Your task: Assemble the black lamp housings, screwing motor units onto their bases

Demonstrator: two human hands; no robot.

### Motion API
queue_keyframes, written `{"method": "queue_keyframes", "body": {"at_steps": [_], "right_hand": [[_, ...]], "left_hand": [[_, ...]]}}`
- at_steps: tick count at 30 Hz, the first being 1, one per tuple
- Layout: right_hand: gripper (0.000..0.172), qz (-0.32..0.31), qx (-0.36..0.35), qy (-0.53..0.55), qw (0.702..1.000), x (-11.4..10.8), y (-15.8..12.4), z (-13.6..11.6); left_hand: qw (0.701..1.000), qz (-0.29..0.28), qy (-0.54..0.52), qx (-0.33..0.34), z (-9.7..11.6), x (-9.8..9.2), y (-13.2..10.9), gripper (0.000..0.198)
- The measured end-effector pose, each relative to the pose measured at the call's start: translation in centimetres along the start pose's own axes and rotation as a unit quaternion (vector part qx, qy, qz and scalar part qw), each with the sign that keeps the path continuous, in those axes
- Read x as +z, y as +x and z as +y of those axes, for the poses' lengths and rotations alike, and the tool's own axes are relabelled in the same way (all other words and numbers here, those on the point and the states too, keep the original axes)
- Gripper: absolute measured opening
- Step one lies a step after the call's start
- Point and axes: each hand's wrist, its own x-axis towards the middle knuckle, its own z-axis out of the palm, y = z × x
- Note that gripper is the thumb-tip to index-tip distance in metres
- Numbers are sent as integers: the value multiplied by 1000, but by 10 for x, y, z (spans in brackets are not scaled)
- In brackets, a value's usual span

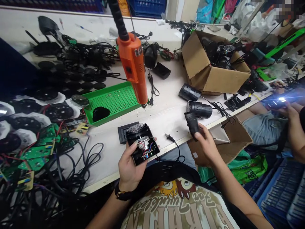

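I could see a black T-shirt (pixel 164 171) at bottom centre of the frame, its front printed with a mottled tan-and-white panel, large blocky letters, curly script and cartoon figures in orange and brown. A dark wristband (pixel 122 193) with a gold-coloured fitting circled the wrist behind the bare left hand (pixel 131 165); the right forearm (pixel 234 184) was sleeveless.

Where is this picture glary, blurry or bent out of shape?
Head view: a bright light flares in bluish streaks at far right; head view: dark cables at lower left look soft and murky, while the open black housing is clearer; head view: things near the edges seem stretched, and the top-right corner is pixelated.
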Motion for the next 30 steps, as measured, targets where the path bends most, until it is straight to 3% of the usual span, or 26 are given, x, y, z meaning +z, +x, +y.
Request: {"method": "queue_keyframes", "body": {"at_steps": [2,5,11,15,18,22,25,30], "right_hand": [[67,-70,75,158,982,4,0,-16],[69,-155,135,266,942,15,0,-35],[72,-219,144,351,899,39,1,-51],[77,-260,117,318,904,49,0,-58],[76,-256,56,245,933,55,-3,-60],[69,-155,-147,69,974,64,-12,-63],[78,-113,-271,-65,954,70,-18,-69],[80,-120,-325,-148,926,76,-24,-73]], "left_hand": [[1000,2,-2,13,0,-1,-2,49],[1000,9,-3,28,-2,-2,-5,44],[997,-9,-23,69,-3,-2,-9,53],[993,-10,-32,110,-3,-1,-10,58],[990,-14,-54,132,-7,2,-10,60],[979,-27,-96,176,-21,9,-9,58],[974,-49,-109,194,-29,13,-10,60],[973,-49,-89,207,-34,16,-15,68]]}}
